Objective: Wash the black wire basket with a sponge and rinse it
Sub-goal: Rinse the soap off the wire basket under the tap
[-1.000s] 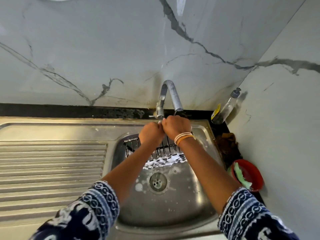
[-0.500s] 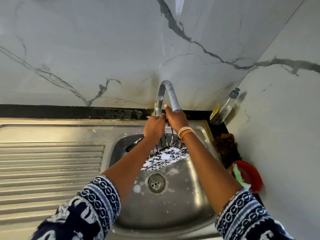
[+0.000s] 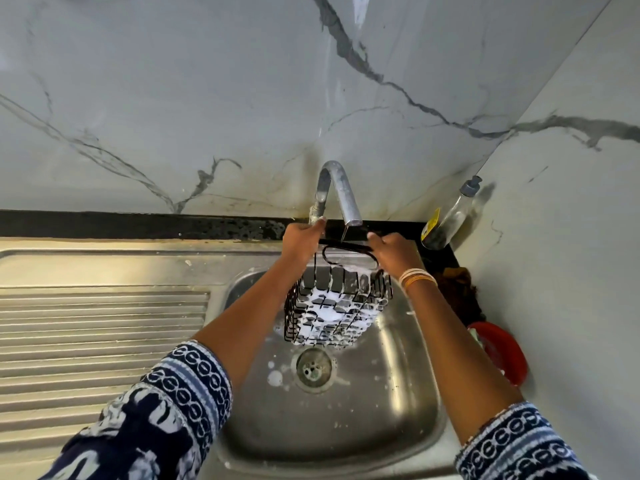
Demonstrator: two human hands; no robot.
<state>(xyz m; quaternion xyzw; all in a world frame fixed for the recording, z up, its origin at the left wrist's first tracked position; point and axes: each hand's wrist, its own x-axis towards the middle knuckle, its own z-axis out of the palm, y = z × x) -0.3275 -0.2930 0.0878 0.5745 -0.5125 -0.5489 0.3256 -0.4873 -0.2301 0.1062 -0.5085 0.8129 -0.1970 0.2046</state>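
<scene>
Black wire basket (image 3: 337, 303) hangs over the sink (image 3: 408, 368), lifted clear of the basin floor and held up just under the faucet (image 3: 341, 192); my left hand (image 3: 302, 241) grips the left end of its top bar with the fingers curled round the wire, and my right hand (image 3: 393, 249) grips the right end the same way; both hands hold it from above, well apart along the bar. A thin stream of water falls from the spout onto the bar between my hands. White foam (image 3: 327, 308) clings thickly to the basket's floor and lower walls, and a few blobs of suds lie near the drain (image 3: 313, 368); so I judge the scrubbing done, since I hold no sponge and the wire is lathered all over. Rinsing has only begun, as I see it; the water reaches the top bar alone, and the foamy bottom has yet to be brought under the stream and turned until the wire shows clean. A red bowl (image 3: 502, 351) sits on the desk to my right, beside a soap bottle (image 3: 450, 216).
</scene>
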